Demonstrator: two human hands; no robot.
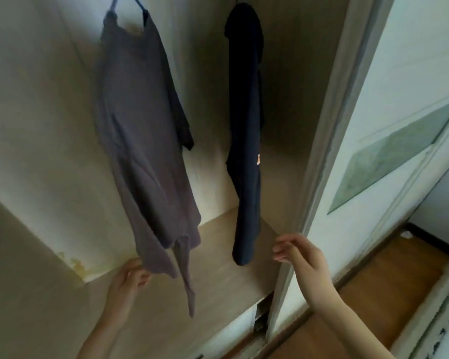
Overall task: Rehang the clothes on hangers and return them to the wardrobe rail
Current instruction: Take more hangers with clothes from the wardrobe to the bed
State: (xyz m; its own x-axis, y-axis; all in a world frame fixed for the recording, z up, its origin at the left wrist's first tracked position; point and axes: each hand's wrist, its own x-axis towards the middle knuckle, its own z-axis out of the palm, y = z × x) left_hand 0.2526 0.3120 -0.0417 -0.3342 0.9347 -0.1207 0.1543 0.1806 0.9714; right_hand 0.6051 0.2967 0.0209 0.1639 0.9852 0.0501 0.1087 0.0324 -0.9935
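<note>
A grey-purple T-shirt (pixel 143 141) hangs on a hanger (pixel 138 2) at the upper left inside the wardrobe; the rail itself is out of frame. To its right hangs a dark navy garment (pixel 245 130) with a small orange mark, seen edge-on. My left hand (pixel 128 283) pinches the lower hem of the grey-purple T-shirt. My right hand (pixel 300 257) floats just right of the navy garment's bottom end, fingers loosely curled and apart, touching nothing.
A beige shelf (pixel 218 275) runs under the hanging clothes inside the wardrobe. The white sliding door frame (pixel 319 177) stands at the right, with a glass-panelled door (pixel 399 141) beyond it. Wooden floor (pixel 373 294) shows at the lower right.
</note>
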